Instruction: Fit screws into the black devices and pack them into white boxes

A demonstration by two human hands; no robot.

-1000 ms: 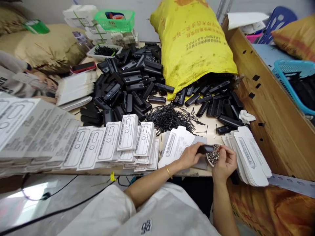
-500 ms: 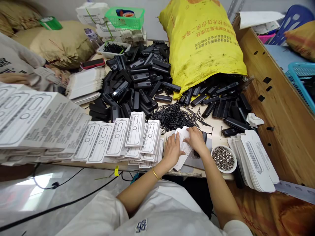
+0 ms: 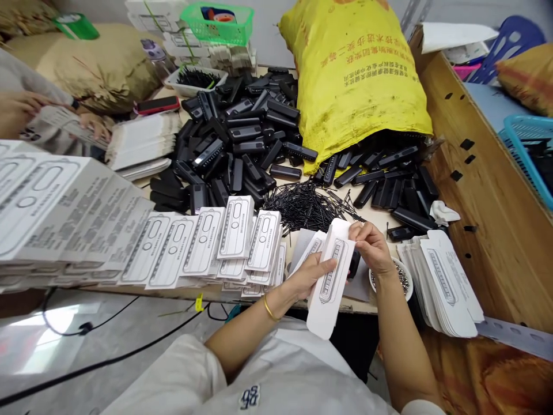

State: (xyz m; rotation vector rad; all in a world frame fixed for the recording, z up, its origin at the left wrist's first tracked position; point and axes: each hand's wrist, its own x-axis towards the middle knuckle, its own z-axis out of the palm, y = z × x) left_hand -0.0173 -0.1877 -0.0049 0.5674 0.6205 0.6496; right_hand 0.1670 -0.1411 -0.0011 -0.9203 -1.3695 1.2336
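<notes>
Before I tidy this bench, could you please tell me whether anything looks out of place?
A crumpled white scrap lies at the right, between the black devices and the wooden board; unlike the smooth carton in the left hand, it looks discarded.

Boxes (image 3: 235,227) lie left of the held carton (image 3: 332,288), the bowl (image 3: 411,282) right.

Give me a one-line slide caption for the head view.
Left hand and right hand hold a white printed carton near a bowl of small metal parts.
</notes>
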